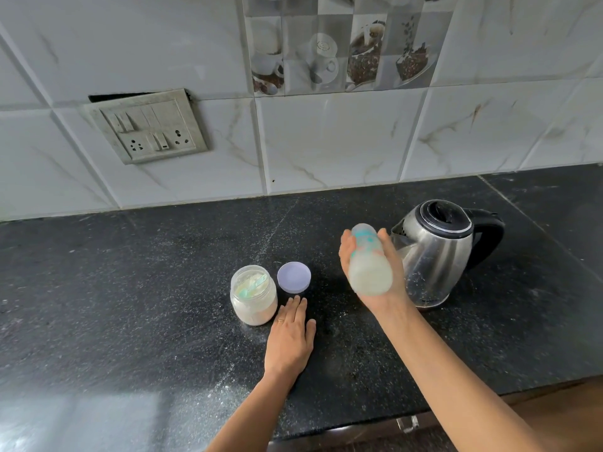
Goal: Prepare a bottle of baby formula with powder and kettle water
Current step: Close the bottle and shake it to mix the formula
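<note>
Head view: right hand grips blurred, milky cylindrical bottle beside steel kettle.

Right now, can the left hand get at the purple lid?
Probably yes. The left hand lies flat on the counter, fingertips just short of the purple lid, with nothing between them; the powder jar stands aside. The right hand holds the bottle.

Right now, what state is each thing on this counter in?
baby bottle: tilted, milky liquid inside, gripped by right hand
powder jar: open, scoop inside
jar lid: off, beside the jar
kettle: upright, lid shut
left hand: flat on countertop
</note>
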`<state>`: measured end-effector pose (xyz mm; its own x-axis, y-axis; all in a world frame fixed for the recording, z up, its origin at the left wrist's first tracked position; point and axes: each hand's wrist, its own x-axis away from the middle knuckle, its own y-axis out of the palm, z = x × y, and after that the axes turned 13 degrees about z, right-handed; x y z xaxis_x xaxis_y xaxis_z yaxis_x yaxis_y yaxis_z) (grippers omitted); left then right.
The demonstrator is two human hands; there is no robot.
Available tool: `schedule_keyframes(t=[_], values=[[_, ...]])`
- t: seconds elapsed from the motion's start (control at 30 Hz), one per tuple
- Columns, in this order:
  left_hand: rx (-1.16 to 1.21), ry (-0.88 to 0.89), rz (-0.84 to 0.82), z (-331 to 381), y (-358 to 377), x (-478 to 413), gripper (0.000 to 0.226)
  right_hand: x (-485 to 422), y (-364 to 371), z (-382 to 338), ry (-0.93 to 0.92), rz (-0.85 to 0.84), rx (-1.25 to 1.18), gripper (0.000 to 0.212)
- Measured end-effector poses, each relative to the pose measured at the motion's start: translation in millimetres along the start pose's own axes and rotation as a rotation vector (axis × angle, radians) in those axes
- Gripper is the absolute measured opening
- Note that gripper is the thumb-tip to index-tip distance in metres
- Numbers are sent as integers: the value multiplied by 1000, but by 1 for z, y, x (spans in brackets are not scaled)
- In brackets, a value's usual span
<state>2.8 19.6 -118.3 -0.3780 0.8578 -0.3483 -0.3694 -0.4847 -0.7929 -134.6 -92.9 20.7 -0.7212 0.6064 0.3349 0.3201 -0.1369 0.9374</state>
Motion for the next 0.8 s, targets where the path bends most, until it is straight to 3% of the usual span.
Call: schedule_keyframes(t=[0.07,0.13,0.2,0.33,0.43,0.5,0.6,0.73,0.8], values=[[7,-2,1,0,0,0,50,-2,4,-3,44,-3,-63,64],[11,-1,0,0,0,0,50,-2,6,-5,12,-41,139,52],[8,0,5,0,0,0,50,2,12,-5,-48,-47,229,54],[5,-1,2,0,0,0,50,0,7,-7,22,-47,-105,59],[8,2,3,0,0,0,50,-4,3,-6,-54,-45,208,53],[2,1,3,-1,0,-1,50,-5,8,-4,-136,-30,362,63],[6,-7,0,0,0,0,49,-12,-5,-6,-91,53,171,90],[25,-1,7,1,-2,0,49,-12,-8,-3,-78,32,292,57],[13,-1,6,0,-2,0,49,-11,-6,0,-53,34,247,65]])
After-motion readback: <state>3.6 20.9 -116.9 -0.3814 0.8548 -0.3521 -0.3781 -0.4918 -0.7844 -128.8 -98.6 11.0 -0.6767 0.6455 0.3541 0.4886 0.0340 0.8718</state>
